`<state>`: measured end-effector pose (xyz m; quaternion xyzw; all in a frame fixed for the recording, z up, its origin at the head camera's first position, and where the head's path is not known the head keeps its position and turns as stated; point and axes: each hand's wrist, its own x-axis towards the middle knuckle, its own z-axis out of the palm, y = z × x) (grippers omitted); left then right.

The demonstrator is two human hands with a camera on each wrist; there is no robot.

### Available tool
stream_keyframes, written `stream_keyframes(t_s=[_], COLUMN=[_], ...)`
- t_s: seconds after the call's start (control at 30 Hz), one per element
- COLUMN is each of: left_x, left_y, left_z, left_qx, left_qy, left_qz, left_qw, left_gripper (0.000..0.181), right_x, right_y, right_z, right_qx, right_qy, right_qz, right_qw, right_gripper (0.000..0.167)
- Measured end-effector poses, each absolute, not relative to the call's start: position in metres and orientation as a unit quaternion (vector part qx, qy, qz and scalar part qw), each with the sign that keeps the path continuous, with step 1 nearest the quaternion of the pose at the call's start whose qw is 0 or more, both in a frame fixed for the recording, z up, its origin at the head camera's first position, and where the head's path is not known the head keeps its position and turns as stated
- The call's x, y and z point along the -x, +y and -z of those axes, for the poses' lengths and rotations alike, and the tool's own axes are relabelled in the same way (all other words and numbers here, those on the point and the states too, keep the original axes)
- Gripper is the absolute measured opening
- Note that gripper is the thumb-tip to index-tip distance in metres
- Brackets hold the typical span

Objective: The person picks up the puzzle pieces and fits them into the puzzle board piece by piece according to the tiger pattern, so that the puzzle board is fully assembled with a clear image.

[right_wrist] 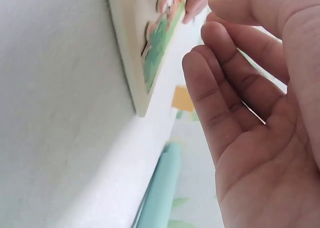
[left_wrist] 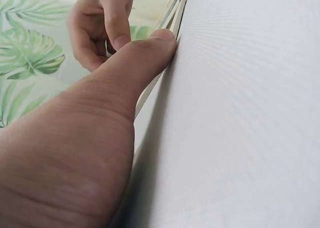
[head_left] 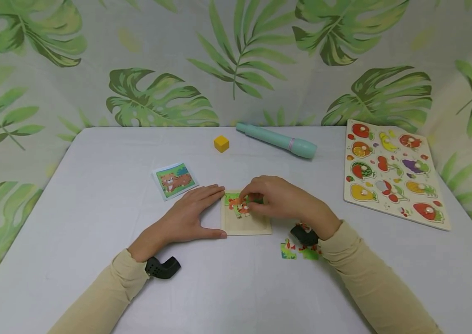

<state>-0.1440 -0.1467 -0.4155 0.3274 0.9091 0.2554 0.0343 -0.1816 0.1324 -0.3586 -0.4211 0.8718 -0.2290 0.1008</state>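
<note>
A small square wooden puzzle tray (head_left: pixel 246 228) lies in the middle of the table. Joined puzzle pieces (head_left: pixel 236 204) with an orange animal and green background cover its upper part; bare wood shows below. My left hand (head_left: pixel 192 215) lies along the tray's left side, fingers straight, with the thumb touching the lower left corner. Over the tray's upper right hovers my right hand (head_left: pixel 275 197), its fingers loosely bent. In the right wrist view no piece shows between its thumb and fingers (right_wrist: pixel 200 77). Loose puzzle pieces (head_left: pixel 288 250) lie below the right wrist, partly hidden.
A picture card (head_left: pixel 175 180) with a tiger-like animal lies left of the tray. Behind it sit a yellow cube (head_left: pixel 221 144) and a teal cylindrical tool (head_left: pixel 277 140). At the right is a fruit peg board (head_left: pixel 392 174). Leaf-patterned fabric (head_left: pixel 236 60) hangs at the back.
</note>
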Motion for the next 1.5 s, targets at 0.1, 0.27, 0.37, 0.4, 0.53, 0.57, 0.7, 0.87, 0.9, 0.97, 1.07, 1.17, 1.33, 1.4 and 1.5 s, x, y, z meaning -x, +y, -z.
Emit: stream_keyframes(t_s=[0.1, 0.27, 0.37, 0.4, 0.53, 0.57, 0.7, 0.87, 0.9, 0.97, 1.07, 1.17, 1.33, 1.4, 1.5], left_x=[0.144, 0.144, 0.144, 0.144, 0.144, 0.144, 0.144, 0.144, 0.144, 0.144, 0.143, 0.143, 0.142, 0.142, 0.143], left_y=[-0.147, -0.146, -0.146, -0.146, -0.147, -0.147, -0.147, -0.146, -0.146, -0.146, -0.146, -0.146, -0.147, -0.147, -0.147], left_z=[0.415, 0.415, 0.415, 0.416, 0.416, 0.415, 0.415, 0.414, 0.414, 0.414, 0.414, 0.414, 0.414, 0.414, 0.415], left_qx=[-0.328, -0.328, -0.328, -0.328, -0.328, -0.328, -0.327, -0.329, -0.329, -0.327, -0.325, -0.324, -0.325, -0.325, -0.327], left_qy=[0.909, 0.909, 0.909, 0.909, 0.909, 0.909, 0.910, 0.910, 0.910, 0.911, 0.911, 0.911, 0.911, 0.911, 0.910], left_qz=[-0.256, -0.255, -0.255, -0.255, -0.254, -0.254, -0.254, -0.252, -0.252, -0.251, -0.251, -0.253, -0.252, -0.251, -0.253], left_qw=[0.034, 0.034, 0.033, 0.033, 0.032, 0.032, 0.032, 0.031, 0.031, 0.033, 0.035, 0.035, 0.033, 0.032, 0.029], left_gripper=[0.102, 0.102, 0.102, 0.102, 0.102, 0.102, 0.102, 0.102, 0.102, 0.102, 0.102, 0.102, 0.102, 0.102, 0.101], right_x=[0.183, 0.183, 0.182, 0.182, 0.181, 0.181, 0.181, 0.179, 0.179, 0.178, 0.176, 0.175, 0.173, 0.172, 0.172], right_y=[0.133, 0.130, 0.129, 0.128, 0.126, 0.125, 0.124, 0.122, 0.122, 0.121, 0.120, 0.119, 0.116, 0.115, 0.113], right_z=[0.361, 0.365, 0.365, 0.366, 0.366, 0.367, 0.368, 0.369, 0.369, 0.369, 0.368, 0.367, 0.366, 0.366, 0.368], right_qx=[0.420, 0.426, 0.424, 0.424, 0.425, 0.425, 0.426, 0.425, 0.425, 0.425, 0.426, 0.426, 0.429, 0.430, 0.432], right_qy=[0.872, 0.869, 0.870, 0.870, 0.871, 0.871, 0.872, 0.875, 0.876, 0.877, 0.878, 0.879, 0.879, 0.878, 0.878], right_qz=[0.226, 0.217, 0.213, 0.212, 0.204, 0.203, 0.202, 0.194, 0.192, 0.185, 0.181, 0.179, 0.182, 0.182, 0.180], right_qw=[0.110, 0.127, 0.135, 0.137, 0.139, 0.138, 0.133, 0.128, 0.127, 0.126, 0.123, 0.116, 0.102, 0.101, 0.100], right_gripper=[0.023, 0.025, 0.026, 0.027, 0.027, 0.027, 0.026, 0.026, 0.026, 0.026, 0.027, 0.026, 0.026, 0.026, 0.025])
